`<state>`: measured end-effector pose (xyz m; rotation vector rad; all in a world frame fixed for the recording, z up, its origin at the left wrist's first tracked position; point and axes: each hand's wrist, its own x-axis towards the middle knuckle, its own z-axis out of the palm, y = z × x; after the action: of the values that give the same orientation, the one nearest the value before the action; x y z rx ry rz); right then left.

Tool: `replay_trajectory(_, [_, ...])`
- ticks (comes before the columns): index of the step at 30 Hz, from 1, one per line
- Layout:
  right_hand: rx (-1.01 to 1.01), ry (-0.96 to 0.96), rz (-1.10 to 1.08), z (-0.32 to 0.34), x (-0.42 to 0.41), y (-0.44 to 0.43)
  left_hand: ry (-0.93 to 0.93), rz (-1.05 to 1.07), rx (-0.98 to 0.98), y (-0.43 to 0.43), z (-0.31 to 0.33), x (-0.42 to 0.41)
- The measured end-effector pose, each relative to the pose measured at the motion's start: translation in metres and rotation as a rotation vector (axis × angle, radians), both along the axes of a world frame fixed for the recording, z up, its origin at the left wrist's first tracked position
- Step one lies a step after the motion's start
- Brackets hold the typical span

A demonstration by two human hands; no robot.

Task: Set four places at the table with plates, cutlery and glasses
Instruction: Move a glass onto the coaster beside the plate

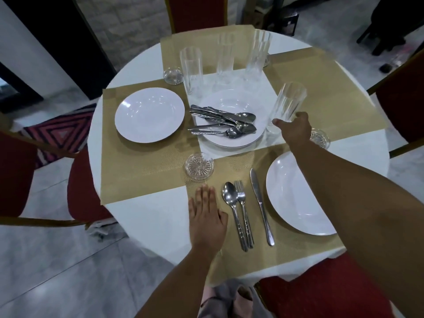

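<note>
Here, a round desk covered in a white cloth carried four gold placemats. The person's right hand reached across it, its grip clamped around the lower part of a tall ribbed glass, which leaned a little to the right near the middle of the desk. The left hand lay flat, fingers together and holding nothing, on the near edge of the desk just left of the nearest setting.

That near place had a white plate, partly hidden by the right forearm, with a knife, fork and spoon lined up to its left. A small cut-glass coaster sat empty above the spoon. The left-hand mat held one plate only. In the middle, a stack of plates carried a loose pile of cutlery. Three more tall glasses stood behind it, with another coaster at their left and one just beyond the right wrist.

The step in hand appeared to be placing a glass, with the task perhaps a quarter done. The next move probably called for lifting the glass clear of the stacked plates, keeping it upright, and setting it squarely on a coaster.
</note>
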<state>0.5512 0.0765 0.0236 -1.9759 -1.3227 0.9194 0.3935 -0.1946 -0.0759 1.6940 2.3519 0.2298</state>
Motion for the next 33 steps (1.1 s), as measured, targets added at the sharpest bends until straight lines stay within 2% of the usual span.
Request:
replay_trajectory(8, [0.073,0.024,-0.041,-0.002,-0.001,0.004,-0.008,0.009,0.016,0.001,-0.001,0.0])
replay_trajectory(19, [0.142,0.015,0.03,-0.011,0.001,-0.018,-0.053,0.007,0.016,-0.001,0.004,-0.001])
replay_trajectory(33, [0.249,0.337,-0.099,0.001,0.009,-0.058,-0.032,-0.017,-0.033,-0.001,0.005,-0.002])
